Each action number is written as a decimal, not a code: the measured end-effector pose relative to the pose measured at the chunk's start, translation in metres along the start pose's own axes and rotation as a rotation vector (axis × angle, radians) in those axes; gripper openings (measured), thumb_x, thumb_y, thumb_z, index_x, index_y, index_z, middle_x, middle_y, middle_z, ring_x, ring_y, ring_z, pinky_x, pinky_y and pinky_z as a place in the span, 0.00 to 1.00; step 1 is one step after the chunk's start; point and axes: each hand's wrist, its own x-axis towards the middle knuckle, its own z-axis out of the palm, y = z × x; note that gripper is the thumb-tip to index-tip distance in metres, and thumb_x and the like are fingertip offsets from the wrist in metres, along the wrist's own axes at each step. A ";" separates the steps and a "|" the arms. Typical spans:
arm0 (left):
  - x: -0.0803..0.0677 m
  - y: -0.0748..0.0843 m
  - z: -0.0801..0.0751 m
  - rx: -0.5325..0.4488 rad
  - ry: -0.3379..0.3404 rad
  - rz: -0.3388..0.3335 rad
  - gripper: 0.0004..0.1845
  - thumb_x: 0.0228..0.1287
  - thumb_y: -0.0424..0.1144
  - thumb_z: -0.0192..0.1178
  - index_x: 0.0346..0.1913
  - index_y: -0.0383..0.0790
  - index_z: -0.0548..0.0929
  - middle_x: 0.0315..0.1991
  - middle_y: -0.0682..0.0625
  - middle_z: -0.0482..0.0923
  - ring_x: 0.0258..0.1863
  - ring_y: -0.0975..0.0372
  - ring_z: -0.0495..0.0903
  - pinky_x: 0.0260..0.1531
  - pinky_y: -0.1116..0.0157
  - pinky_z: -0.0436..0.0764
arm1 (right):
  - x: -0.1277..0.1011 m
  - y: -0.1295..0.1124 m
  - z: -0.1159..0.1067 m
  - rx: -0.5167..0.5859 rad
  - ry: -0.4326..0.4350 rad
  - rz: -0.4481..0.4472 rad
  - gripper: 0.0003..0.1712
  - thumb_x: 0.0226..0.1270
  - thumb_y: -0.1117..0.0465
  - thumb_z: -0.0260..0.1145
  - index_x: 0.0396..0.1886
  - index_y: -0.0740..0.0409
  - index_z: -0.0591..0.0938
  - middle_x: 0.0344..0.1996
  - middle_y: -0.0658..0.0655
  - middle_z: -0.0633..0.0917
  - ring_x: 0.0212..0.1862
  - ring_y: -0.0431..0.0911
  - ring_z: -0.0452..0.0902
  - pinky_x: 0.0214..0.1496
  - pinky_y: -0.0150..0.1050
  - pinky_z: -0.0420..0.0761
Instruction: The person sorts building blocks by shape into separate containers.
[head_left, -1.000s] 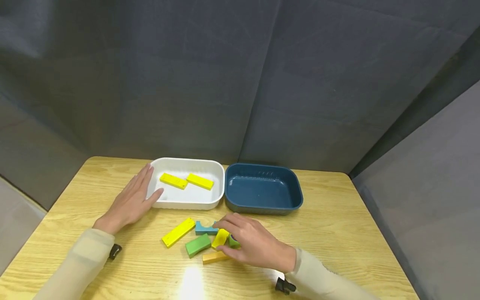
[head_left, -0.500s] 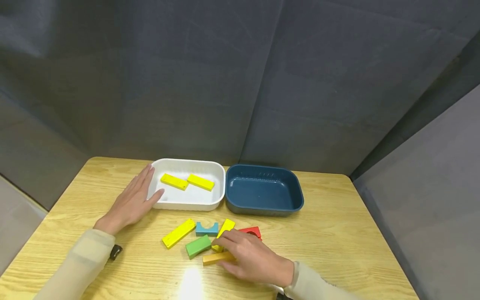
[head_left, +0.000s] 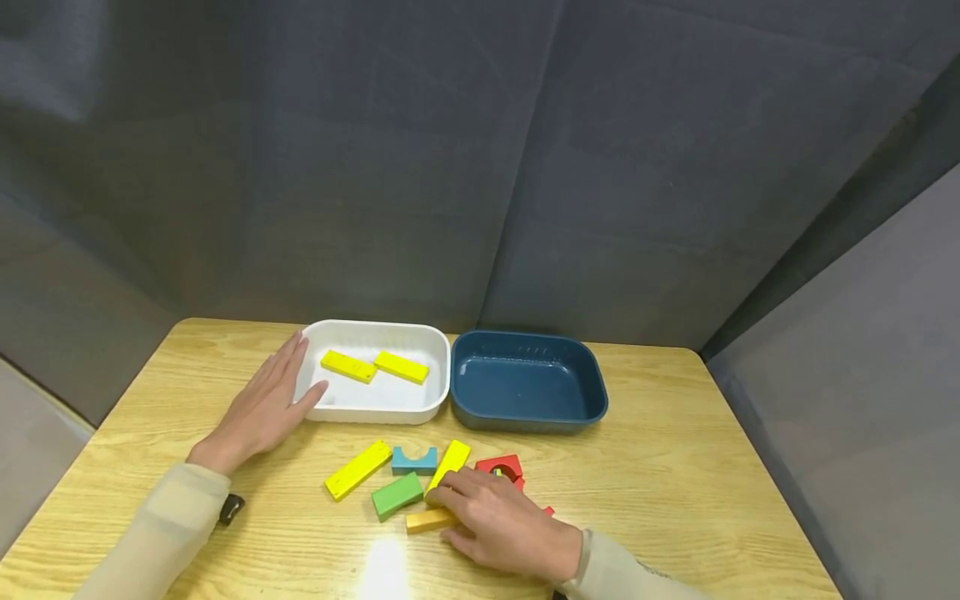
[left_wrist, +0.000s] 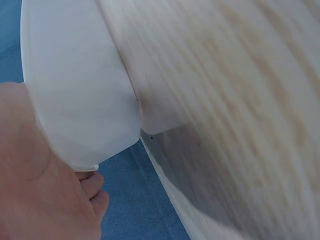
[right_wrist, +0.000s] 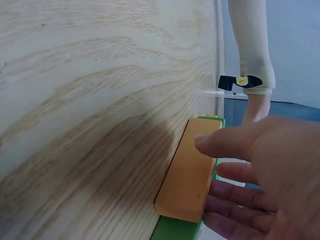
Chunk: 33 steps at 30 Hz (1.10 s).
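Right grip (head_left: 504, 527) lies low over the loose blocks at the near edge of the wooden worktop (head_left: 675, 467), fingers fairly straight and relaxed, clasping nothing; its thumb rests on the orange bar (head_left: 429, 520), a plain, smooth-painted rectangular stick seen close in the right wrist view (right_wrist: 190, 175), and a fingertip touches the near end of a yellow bar (head_left: 447, 464). Just left of the orange bar sits a green block (head_left: 396, 493), a short thick brick. Beyond it lie a second flat yellow bar (head_left: 357, 467), set aslant, and a teal arch block (head_left: 414, 459) with a half-round notch cut in its top. Beside the hand's far side are red pieces (head_left: 501, 467), one with a hole through it, partly hidden by the fingers. Left grip (head_left: 262, 408) rests flat and released on the worktop, straight fingers and thumb against the outer wall of the white tray (head_left: 375, 408); the left wrist view shows that smooth, matte plastic wall bulging past the palm (left_wrist: 75, 100). That tray is a rounded rectangle holding two flat yellow slabs (head_left: 375, 367), side by side, end near end. Touching its right side stands a dark blue tray (head_left: 525, 417) of like shape, glossy inside. Grey cloth (head_left: 375, 167) hangs behind.
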 end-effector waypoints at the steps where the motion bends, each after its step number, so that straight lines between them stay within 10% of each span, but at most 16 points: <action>1: 0.000 0.000 0.000 -0.002 0.003 0.001 0.49 0.83 0.61 0.48 0.87 0.34 0.39 0.89 0.39 0.32 0.87 0.42 0.39 0.83 0.39 0.46 | 0.000 0.000 0.001 -0.009 -0.004 -0.003 0.23 0.74 0.52 0.75 0.64 0.51 0.85 0.57 0.47 0.84 0.57 0.41 0.81 0.61 0.38 0.85; 33: 0.000 0.000 0.001 -0.002 0.003 -0.012 0.50 0.83 0.61 0.49 0.88 0.35 0.38 0.89 0.39 0.32 0.87 0.41 0.40 0.83 0.38 0.47 | 0.014 -0.008 0.003 -0.167 0.002 -0.161 0.10 0.74 0.60 0.74 0.51 0.51 0.87 0.33 0.44 0.75 0.32 0.35 0.69 0.34 0.25 0.68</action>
